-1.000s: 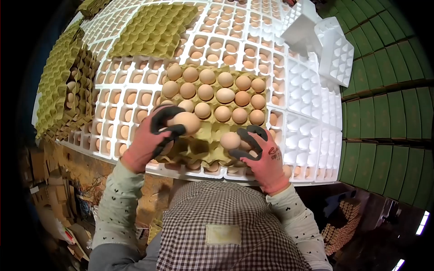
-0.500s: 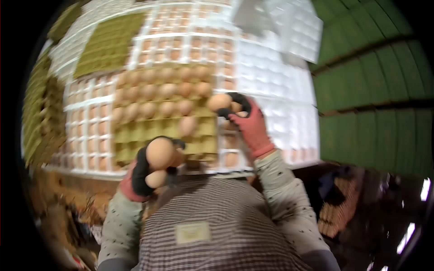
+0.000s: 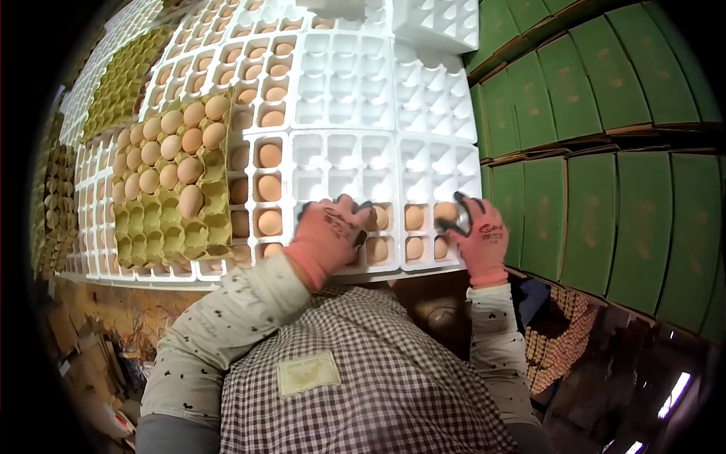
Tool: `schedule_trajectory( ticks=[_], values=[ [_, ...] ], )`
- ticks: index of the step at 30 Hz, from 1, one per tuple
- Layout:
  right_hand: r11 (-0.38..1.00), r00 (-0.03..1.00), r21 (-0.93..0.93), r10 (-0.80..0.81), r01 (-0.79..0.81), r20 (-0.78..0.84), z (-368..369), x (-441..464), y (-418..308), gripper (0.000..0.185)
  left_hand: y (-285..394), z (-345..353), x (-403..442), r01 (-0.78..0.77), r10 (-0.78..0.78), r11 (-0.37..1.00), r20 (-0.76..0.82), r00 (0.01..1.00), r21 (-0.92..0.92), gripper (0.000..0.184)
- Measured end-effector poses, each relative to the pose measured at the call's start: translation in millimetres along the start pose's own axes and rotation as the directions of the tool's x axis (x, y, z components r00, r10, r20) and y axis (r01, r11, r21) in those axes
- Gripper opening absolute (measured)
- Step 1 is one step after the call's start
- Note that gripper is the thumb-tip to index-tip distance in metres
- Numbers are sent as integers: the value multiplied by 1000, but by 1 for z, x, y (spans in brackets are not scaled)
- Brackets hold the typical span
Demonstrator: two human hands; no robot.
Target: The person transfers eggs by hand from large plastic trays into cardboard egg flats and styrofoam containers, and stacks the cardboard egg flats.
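My left hand [image 3: 331, 233], in a pink glove with black fingertips, is palm down over a white foam egg tray [image 3: 344, 172]. Its fingers curl downward beside an egg [image 3: 380, 218], and whatever lies under the palm is hidden. My right hand [image 3: 482, 236], gloved alike, pinches a brown egg [image 3: 445, 212] between thumb and fingers at a cell of the neighbouring foam tray [image 3: 434, 181]. More eggs sit in the front cells around both hands. Left of them, a yellowish pulp tray [image 3: 170, 231] partly filled with eggs rests on other foam trays.
Green cartons [image 3: 594, 216] stand in rows along the right side. An upside-down foam tray [image 3: 437, 24] lies at the back. A second pulp tray [image 3: 121, 79] is at the far left. Stacked pulp trays [image 3: 560, 337] stand low at the right.
Both hands have moved right from the pulp tray to the foam trays. The eggs that showed in my left hand are out of sight. Front foam cells now hold eggs.
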State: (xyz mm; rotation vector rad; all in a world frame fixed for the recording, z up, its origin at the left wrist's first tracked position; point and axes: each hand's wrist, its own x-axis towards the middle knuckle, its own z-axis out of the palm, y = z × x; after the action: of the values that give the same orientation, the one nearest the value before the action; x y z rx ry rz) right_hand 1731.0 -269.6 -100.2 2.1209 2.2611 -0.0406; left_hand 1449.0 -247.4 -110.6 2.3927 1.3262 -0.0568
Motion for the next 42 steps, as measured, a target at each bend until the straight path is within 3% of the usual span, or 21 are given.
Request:
schedule_trajectory(
  ticks=[3, 6, 8, 10, 12, 13, 18, 22, 24, 25, 27, 30, 32, 33, 34, 36, 37, 38, 40, 41, 42],
  values=[
    [991, 996, -127, -47, 38, -72, 32, 10, 19, 59, -22, -3, -18, 18, -92, 965, -275, 957, -262, 52],
    [997, 979, -57, -66, 56, -191, 34, 9, 9, 53, -40, 33, -39, -56, 43, 998, -375, 926, -23, 55],
    [981, 968, 183, -14, 61, -249, 23, 9, -6, 49, -32, 15, -52, -19, -48, 991, -477, 878, -135, 48],
    [917, 979, 394, 24, 60, -204, 4, 13, -31, 47, -34, 9, -72, -117, 17, 975, -466, 885, -187, 46],
    [791, 976, 599, 7, 128, -218, -3, 25, -60, 40, -43, 33, -76, -158, 127, 987, -433, 892, -36, 33],
    [761, 970, 624, -28, 176, -240, -7, 35, -78, 37, -45, 39, -75, -124, 34, 979, -469, 883, -162, 22],
    [539, 950, 783, -204, 309, -235, -34, 76, -200, 34, -64, 35, -71, -175, 172, 984, -358, 918, 24, 25],
    [598, 812, 577, -538, 556, -226, -63, 95, -303, 40, -127, -56, -141, -334, 185, 919, -517, 836, -211, 47],
    [694, 788, 382, -579, 610, -208, -53, 103, -354, 45, -192, -103, -185, -149, 30, 980, -637, 770, -135, 40],
    [775, 828, 298, -547, 558, -127, -45, 106, -375, 44, -232, -110, -200, 7, -50, 998, -686, 726, -66, 39],
    [811, 836, 216, -546, 544, -58, -31, 114, -401, 41, -299, -120, -232, 291, -154, 938, -527, 836, 187, 56],
    [799, 907, 504, -415, 327, 70, -30, 124, -402, 42, -358, -103, -240, 240, -136, 934, -359, 923, 265, 65],
    [327, 954, 944, -268, -41, 134, -8, 132, -364, 49, -377, -101, -242, 170, -138, 984, -378, 915, 54, 63],
    [116, 938, 961, -214, -251, 271, -30, 126, -363, 48, -384, -100, -243, 136, -146, 989, -391, 909, -55, 62],
    [-107, 892, 894, -193, -434, 410, -51, 124, -366, 46, -388, -98, -244, 33, -276, 870, -432, 859, -491, 60],
    [-51, 869, 905, -308, -421, 387, -40, 129, -364, 44, -391, -98, -247, -270, -511, 159, -313, 801, -950, 54],
    [329, 903, 925, -310, -191, 296, -40, 128, -388, 44, -401, -104, -249, -218, -481, 111, -244, 842, -970, 48],
    [682, 898, 662, -439, 311, 31, -45, 125, -414, 44, -408, -97, -241, -303, -367, 254, -381, 849, -919, 47],
    [894, 884, 81, -448, 441, 136, -49, 117, -459, 44, -385, -102, -227, -61, -131, 895, -391, 911, -442, 45],
    [876, 874, -78, -461, 476, 151, -49, 122, -467, 45, -369, -102, -220, -4, -70, 977, -336, 939, -213, 54],
    [901, 890, -2, -429, 435, 153, -51, 123, -470, 45, -358, -101, -215, 36, -26, 999, -265, 964, 35, 62]
  ],
)
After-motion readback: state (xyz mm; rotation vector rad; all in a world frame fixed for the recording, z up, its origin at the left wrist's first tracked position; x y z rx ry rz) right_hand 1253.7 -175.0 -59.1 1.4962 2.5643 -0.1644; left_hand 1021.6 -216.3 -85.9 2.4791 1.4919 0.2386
